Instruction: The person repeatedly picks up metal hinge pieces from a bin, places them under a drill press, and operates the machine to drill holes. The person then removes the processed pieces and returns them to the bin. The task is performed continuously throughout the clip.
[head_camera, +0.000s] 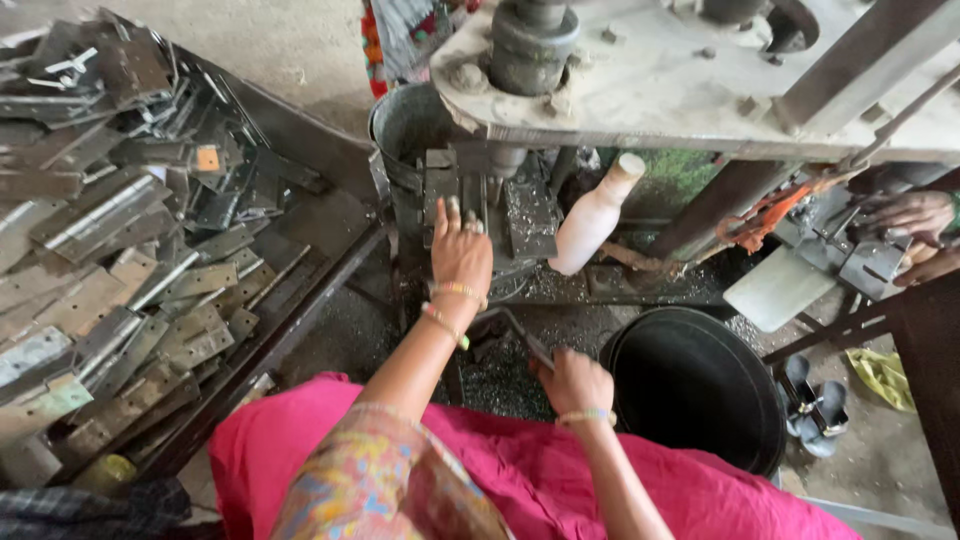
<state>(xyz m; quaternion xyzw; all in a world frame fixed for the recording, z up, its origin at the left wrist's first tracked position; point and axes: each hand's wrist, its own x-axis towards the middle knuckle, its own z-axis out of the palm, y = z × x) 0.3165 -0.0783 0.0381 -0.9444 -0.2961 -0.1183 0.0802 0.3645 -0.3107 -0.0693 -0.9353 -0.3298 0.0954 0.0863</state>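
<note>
Near the frame centre the left hand lies spread on the press die; lower down, the right hand is closed around a metal lever.

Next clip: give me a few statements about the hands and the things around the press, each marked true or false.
1. The left hand rests at the metal block under the press. True.
2. The right hand grips a metal lever. True.
3. The black bucket sits to the person's left. False: it is to the right.
4. The pile of hinge plates lies to the right. False: it is on the left.
5. A white bottle leans beside the press. True.
</note>
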